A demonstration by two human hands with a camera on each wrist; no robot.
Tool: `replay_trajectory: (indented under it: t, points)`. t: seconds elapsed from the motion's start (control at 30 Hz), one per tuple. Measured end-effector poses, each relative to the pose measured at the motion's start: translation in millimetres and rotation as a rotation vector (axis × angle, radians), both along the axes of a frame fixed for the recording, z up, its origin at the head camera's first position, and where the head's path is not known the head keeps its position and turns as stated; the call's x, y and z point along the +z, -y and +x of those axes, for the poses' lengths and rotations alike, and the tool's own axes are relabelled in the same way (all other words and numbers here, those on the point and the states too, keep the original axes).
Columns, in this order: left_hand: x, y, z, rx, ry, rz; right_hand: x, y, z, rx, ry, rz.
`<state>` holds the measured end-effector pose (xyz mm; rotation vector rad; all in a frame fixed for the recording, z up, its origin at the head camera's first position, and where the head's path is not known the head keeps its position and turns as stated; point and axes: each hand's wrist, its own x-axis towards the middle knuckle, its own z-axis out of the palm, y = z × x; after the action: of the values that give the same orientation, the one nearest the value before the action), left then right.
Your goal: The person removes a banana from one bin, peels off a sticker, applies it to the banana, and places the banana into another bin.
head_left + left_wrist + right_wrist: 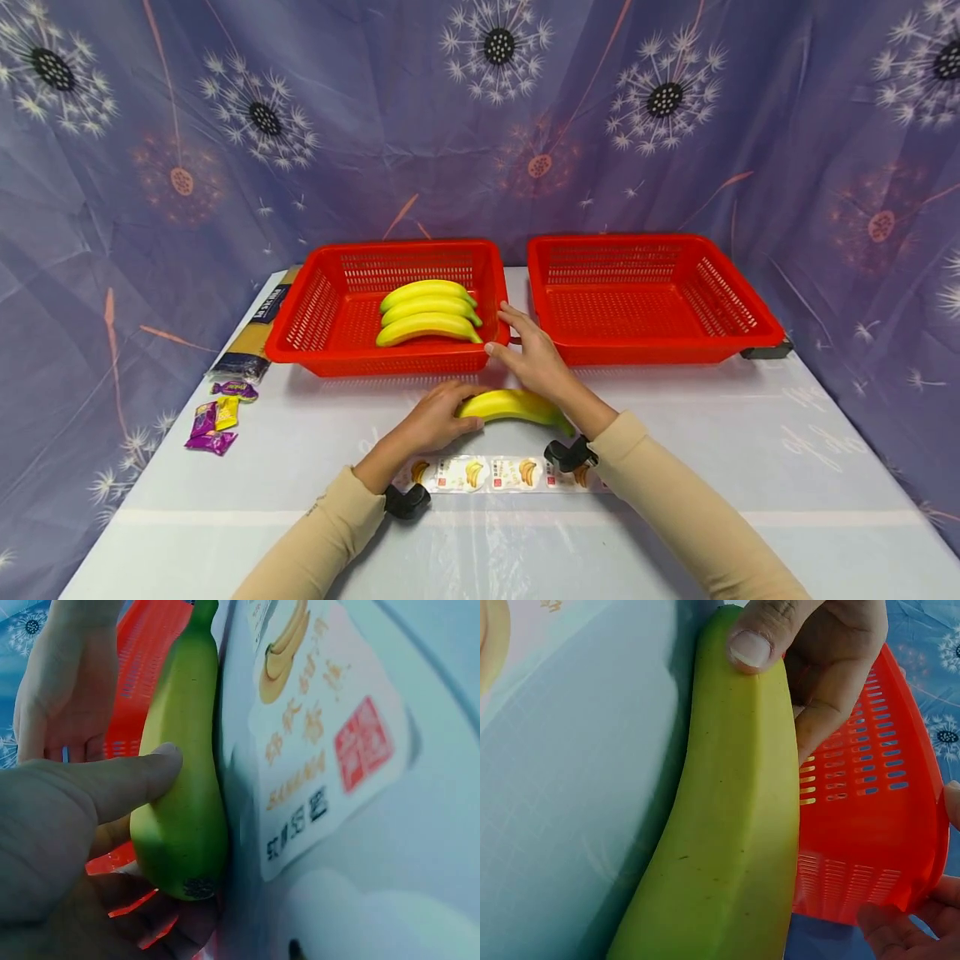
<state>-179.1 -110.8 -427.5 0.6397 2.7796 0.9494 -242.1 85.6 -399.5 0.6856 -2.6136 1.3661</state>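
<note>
A yellow banana with greenish ends (517, 406) lies on the white table in front of the baskets. My left hand (437, 417) grips its left end, thumb on the near side and fingers round the far side, as the left wrist view shows. My right hand (536, 358) reaches over the banana and holds the front right corner of the left red basket (397, 360), thumb at the front rim and fingers at the right side. Three bananas (429, 312) lie side by side in that basket, towards its right.
A second red basket (652, 353) stands to the right. A strip of banana stickers (517, 473) lies in front of the hands. On the left are wrapped candies (213, 421) and a brown and dark packet (251, 342). A patterned curtain (420, 125) hangs behind.
</note>
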Motion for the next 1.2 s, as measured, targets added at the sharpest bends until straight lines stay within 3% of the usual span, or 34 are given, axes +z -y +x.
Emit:
replay_trajectory:
  t: [0.13, 0.27, 0.43, 0.53, 0.63, 0.77, 0.87, 1.2]
  points:
    - [5.0, 0, 3.0, 0.021, -0.075, -0.027, 1.8, -2, 3.3, 0.012, -0.006, 0.018]
    - [16.1, -6, 14.2, 0.027, -0.226, -0.039, 4.4, -13, 14.9, 0.061, -0.037, 0.026]
    - [23.6, -27, 33.8, -0.051, -0.359, -0.007, 8.2, -41, 42.0, 0.084, -0.101, 0.026]
    - [21.2, -44, 43.0, -0.126, -0.355, 0.015, 5.5, -66, 61.1, 0.071, -0.159, 0.032]
    - [17.0, -61, 48.3, -0.184, -0.296, 0.024, -1.9, -93, 78.4, 0.037, -0.199, 0.072]
    - [11.8, -82, 51.5, -0.228, -0.215, -0.004, -13.4, -127, 99.2, -0.013, -0.175, 0.167]
    - [6.5, -94, 52.7, -0.251, -0.205, -0.041, -22.2, -147, 112.1, -0.029, -0.163, 0.225]
    - [-11.4, -118, 55.7, -0.295, -0.212, -0.084, -44.9, -178, 133.2, -0.008, -0.175, 0.406]
